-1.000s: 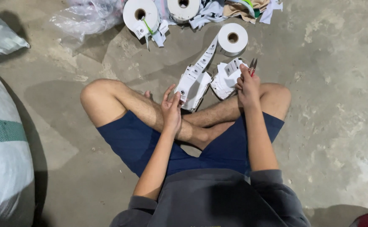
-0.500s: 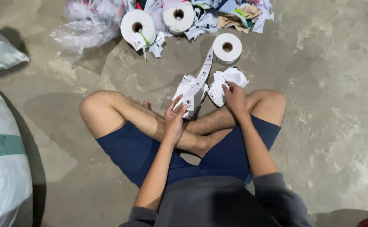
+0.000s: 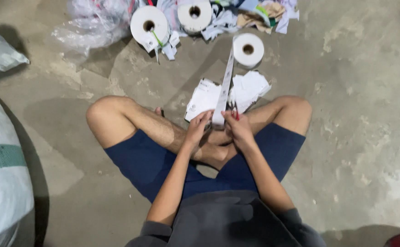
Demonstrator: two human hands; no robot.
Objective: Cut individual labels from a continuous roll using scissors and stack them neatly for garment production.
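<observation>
Both hands pinched the white strip (image 3: pixel 223 91) at its near end — left hand (image 3: pixel 199 128) and right hand (image 3: pixel 238 127) equally close — its long axis ran away toward the roll (image 3: pixel 248 49).

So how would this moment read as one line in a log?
left hand: holds white strip end | right hand: holds strip, small red-handled tool, likely scissors | strip runs to roll | cut pieces on concrete floor
</observation>
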